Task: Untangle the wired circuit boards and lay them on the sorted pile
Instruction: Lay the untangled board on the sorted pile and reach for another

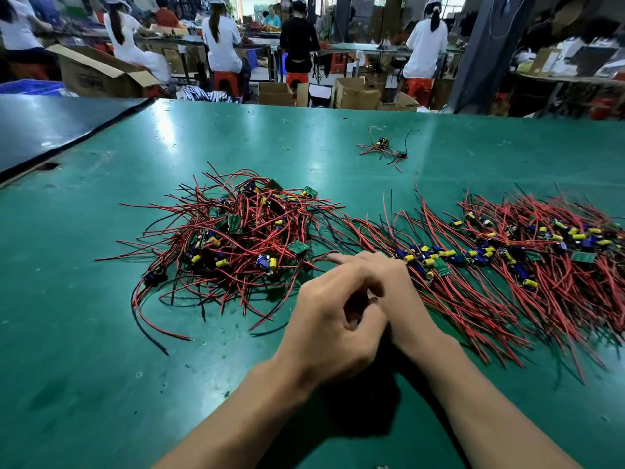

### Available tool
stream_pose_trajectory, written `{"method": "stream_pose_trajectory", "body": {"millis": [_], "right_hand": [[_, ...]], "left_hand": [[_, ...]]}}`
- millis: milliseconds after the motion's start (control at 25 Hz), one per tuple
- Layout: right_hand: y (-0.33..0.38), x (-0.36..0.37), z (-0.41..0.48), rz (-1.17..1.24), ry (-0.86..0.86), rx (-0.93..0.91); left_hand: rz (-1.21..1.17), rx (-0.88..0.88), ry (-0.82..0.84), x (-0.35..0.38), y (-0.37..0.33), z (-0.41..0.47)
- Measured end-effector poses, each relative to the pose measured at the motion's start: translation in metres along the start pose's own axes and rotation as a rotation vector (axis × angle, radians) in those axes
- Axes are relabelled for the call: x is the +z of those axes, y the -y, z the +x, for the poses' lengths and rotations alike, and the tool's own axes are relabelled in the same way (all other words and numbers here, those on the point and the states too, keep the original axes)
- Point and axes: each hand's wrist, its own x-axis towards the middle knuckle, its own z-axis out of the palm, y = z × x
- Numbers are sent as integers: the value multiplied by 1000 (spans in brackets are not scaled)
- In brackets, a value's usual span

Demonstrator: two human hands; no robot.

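A tangled heap of wired circuit boards (236, 231), with red and black leads, green boards and yellow and blue capacitors, lies on the green table (84, 299) left of centre. The sorted pile (507, 252) spreads to the right, its wires lying roughly parallel. Both my hands meet in front of the gap between the two piles. My left hand (324, 323) is loosely curled and holds nothing that I can see. My right hand (389, 282) lies partly behind it, fingers stretched left towards the heap's near right edge, touching the sorted pile's left end.
One stray wired board (382, 145) lies alone further back on the table, with a small rubber band (286, 148) to its left. A dark panel (50, 130) covers the table's far left corner. Several seated people work at benches beyond the far edge.
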Motion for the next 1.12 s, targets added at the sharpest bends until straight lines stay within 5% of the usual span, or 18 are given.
{"method": "stream_pose_trajectory", "body": {"millis": [120, 280, 480, 800, 920, 1120], "right_hand": [[-3, 11, -2, 152, -89, 40], [-16, 25, 9, -327, -87, 86], [-19, 29, 7, -419, -63, 13], [-13, 10, 8, -241, -445, 78], [-15, -1, 8, 73, -638, 133], [-12, -22, 7, 545, -872, 268]], "left_hand": [[34, -32, 52, -1, 6, -1], [55, -240, 24, -9, 25, 1], [-9, -456, 25, -18, 35, 4], [-47, -626, -151, -20, 35, 9], [-206, -718, -241, -21, 35, 11], [267, -563, -52, -24, 45, 8]]}}
